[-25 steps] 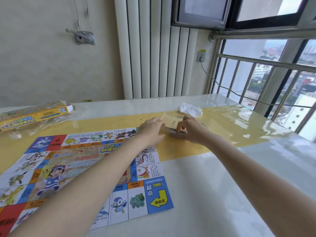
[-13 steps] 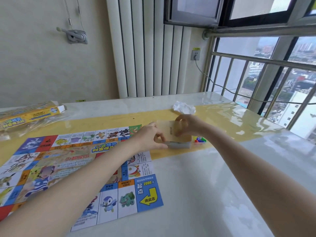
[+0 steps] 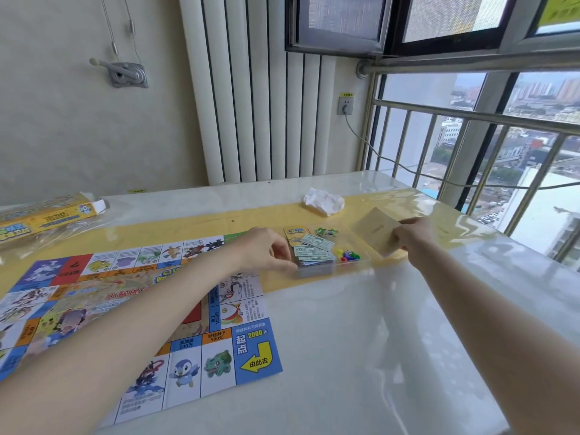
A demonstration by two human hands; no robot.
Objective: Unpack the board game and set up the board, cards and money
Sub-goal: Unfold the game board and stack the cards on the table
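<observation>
Two hands: right hand (image 3: 414, 243) fingers grip tan lid (image 3: 375, 230), now lifted clear to frame right.
Left hand (image 3: 266, 251): fingers curled against clear tray (image 3: 361, 262), steadying it.
Exposed: money (image 3: 315, 248), tokens (image 3: 346, 255), ready for unpacking.

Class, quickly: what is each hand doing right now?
Left hand: fingers curled at the clear tray, grip unclear.
Right hand: closed on the tan card.

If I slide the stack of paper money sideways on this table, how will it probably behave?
The stack of paper money looks loose: the top notes already lie fanned at different angles, so a push would likely spread them rather than move them as one block. The notes look thin, so probably light and floppy. The table looks glossy, so the bottom notes may slip easily.
</observation>
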